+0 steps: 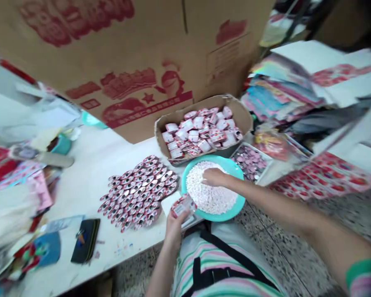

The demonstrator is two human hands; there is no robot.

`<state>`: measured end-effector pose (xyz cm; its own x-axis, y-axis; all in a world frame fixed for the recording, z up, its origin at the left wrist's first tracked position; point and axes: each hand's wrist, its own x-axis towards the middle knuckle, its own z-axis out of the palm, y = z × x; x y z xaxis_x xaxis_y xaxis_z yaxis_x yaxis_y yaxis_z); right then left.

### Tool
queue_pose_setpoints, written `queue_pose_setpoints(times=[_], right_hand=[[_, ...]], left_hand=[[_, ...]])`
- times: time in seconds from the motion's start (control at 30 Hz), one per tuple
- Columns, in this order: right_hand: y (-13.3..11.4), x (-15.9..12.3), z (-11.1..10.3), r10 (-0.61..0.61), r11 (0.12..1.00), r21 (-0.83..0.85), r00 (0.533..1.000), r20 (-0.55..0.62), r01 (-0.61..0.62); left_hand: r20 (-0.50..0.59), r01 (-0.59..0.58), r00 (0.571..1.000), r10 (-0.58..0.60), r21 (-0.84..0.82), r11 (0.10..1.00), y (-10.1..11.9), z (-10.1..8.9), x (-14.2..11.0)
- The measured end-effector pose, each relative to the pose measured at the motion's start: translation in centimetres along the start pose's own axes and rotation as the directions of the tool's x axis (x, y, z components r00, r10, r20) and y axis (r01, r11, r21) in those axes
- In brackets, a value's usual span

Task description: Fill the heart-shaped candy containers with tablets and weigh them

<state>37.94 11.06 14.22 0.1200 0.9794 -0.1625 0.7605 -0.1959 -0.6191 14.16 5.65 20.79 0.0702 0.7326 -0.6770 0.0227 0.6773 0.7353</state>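
At the near left of my white table (89,177) lies a black wallet (85,240), its long axis running from near to far with a slight lean to the right. To its right, printed packets (139,194) stand close together in slanted rows. Their narrow, eye-shaped ends face up, many with a dark opening, and the long axis of each end runs from near left to far right.

Right of these rows, my left hand (174,229) grips one held packet (181,206), thumb on its printed face. The held packet is at the near left rim of the turquoise basin (240,202). It is tilted; its clear-looking part points right, toward the basin. Blur leaves its exact long axis uncertain. A flat white object (167,203) sits beneath and beside it.

My right hand (214,177) reaches into the basin from the right, fingers curled down at the white pellets (214,200). I cannot tell whether it grasps any.

Beyond the basin, a cardboard tray (245,111), long axis left to right, contains more packets (198,122) at mixed angles. Right of the basin, a white tray (265,168) contains pink discs (250,162).
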Motion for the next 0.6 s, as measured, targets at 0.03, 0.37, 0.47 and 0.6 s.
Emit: queue_pose_setpoints(times=[0.03,0.37,0.47,0.6], right_hand=[[1.6,-0.2,0.4,-0.037,0.999,-0.018,0.995,0.089,0.039],[7.5,-1.8,7.2,-0.066,0.992,-0.111,0.998,0.002,0.066],[7.0,-3.0,8.2,-0.084,0.994,-0.069,0.995,0.046,0.087],[7.1,-4.2,7.7,-0.156,0.985,-0.046,0.979,0.130,0.164]], left_hand=[[0.008,0.016,1.000,-0.016,-0.011,1.000,-0.4,0.6,-0.2],[-0.181,-0.030,0.983,0.033,0.023,0.999,-2.0,4.1,-1.0],[-0.180,-0.094,0.977,0.117,0.133,0.987,-2.0,4.8,-1.7],[-0.111,-0.186,0.968,0.224,0.281,0.941,-2.0,5.6,-2.0]])
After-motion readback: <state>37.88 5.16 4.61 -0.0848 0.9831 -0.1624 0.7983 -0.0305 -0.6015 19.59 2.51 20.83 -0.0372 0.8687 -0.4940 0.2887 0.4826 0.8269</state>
